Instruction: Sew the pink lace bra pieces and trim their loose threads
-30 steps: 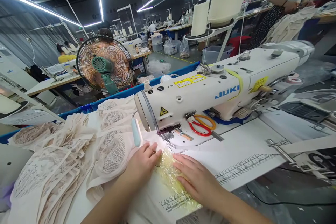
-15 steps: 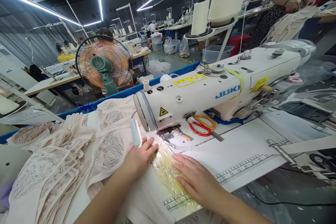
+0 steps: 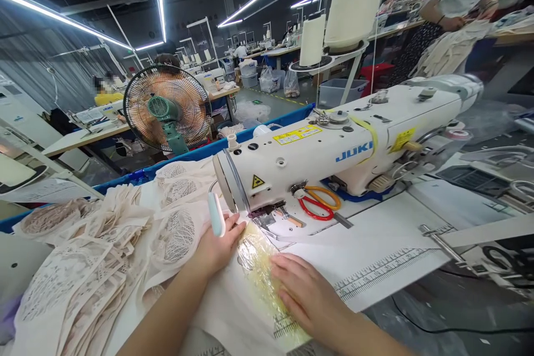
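Note:
A white sewing machine point(image 3: 300, 161) stands in front of me, its head over pale beige fabric. My left hand point(image 3: 221, 242) lies on that fabric point(image 3: 227, 289) beside the needle area, fingers stretched out toward the presser foot. A pale blue-green lever point(image 3: 216, 214) hangs just above its knuckles. My right hand point(image 3: 306, 289) rests flat, fingers extended, on the right edge of a glossy yellowish taped strip point(image 3: 261, 267) on the table. The needle and presser foot are mostly hidden under the machine head.
Lace-patterned bra pieces point(image 3: 177, 233) and a layered pile of beige pieces point(image 3: 92, 256) lie to the left. Red-handled scissors point(image 3: 315, 208) rest by the machine bed. Beyond the blue table edge stands a fan point(image 3: 167, 108). A person point(image 3: 454, 11) handles fabric at back right.
My left hand has slid slightly closer to the machine head. My right hand has shifted a little toward me along the taped strip. The view has turned slightly.

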Demonstrator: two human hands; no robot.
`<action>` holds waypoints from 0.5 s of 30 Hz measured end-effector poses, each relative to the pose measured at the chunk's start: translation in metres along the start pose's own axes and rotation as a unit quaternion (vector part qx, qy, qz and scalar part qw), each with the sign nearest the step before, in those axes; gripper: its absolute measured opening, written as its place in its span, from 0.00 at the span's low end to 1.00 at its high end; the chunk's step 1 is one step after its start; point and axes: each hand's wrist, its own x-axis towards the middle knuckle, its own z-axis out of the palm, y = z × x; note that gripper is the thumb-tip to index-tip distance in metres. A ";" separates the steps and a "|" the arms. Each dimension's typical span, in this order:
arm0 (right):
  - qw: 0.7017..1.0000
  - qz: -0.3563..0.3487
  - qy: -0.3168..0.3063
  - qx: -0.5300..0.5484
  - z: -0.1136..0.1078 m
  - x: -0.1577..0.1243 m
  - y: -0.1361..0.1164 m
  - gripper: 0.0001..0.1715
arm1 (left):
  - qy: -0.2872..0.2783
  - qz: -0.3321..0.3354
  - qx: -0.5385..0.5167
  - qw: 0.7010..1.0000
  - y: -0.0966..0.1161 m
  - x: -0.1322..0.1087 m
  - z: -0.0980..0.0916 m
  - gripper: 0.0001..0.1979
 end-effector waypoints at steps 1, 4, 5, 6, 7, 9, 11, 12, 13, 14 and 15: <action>1.000 -0.016 0.003 0.024 0.006 0.001 -0.007 0.14 | -0.006 -0.006 0.007 1.000 0.000 0.001 0.000 0.19; 0.993 -0.098 0.045 0.041 0.043 0.002 -0.031 0.08 | -0.025 -0.029 0.038 0.999 0.002 0.005 -0.006 0.19; 0.988 -0.123 0.095 -0.002 0.059 0.002 -0.039 0.05 | -0.029 -0.037 0.048 0.998 0.004 0.006 -0.009 0.19; 0.983 -0.123 0.129 -0.052 0.074 0.003 -0.045 0.02 | -0.033 -0.044 0.059 0.997 0.006 0.005 -0.012 0.19; 0.976 -0.127 0.155 -0.086 0.088 0.004 -0.050 0.04 | -0.035 -0.051 0.071 0.996 0.008 0.003 -0.016 0.19; 0.968 -0.115 0.166 -0.149 0.106 0.007 -0.057 0.06 | -0.034 -0.057 0.104 0.992 0.010 -0.008 -0.025 0.21; 0.968 -0.110 0.134 -0.179 0.111 0.011 -0.058 0.08 | -0.018 -0.054 0.148 0.987 0.008 -0.028 -0.032 0.21; 0.971 -0.115 0.105 -0.183 0.109 0.013 -0.057 0.08 | 0.003 -0.040 0.166 0.985 0.004 -0.041 -0.035 0.21; 0.973 -0.123 0.070 -0.180 0.104 0.014 -0.055 0.08 | 0.034 -0.028 0.178 0.983 -0.002 -0.055 -0.036 0.22; 0.975 -0.133 0.030 -0.175 0.097 0.014 -0.053 0.08 | 0.069 -0.018 0.175 0.982 -0.011 -0.069 -0.036 0.23; 0.976 -0.141 -0.012 -0.168 0.089 0.014 -0.052 0.08 | 0.103 -0.028 0.156 0.982 -0.021 -0.083 -0.036 0.24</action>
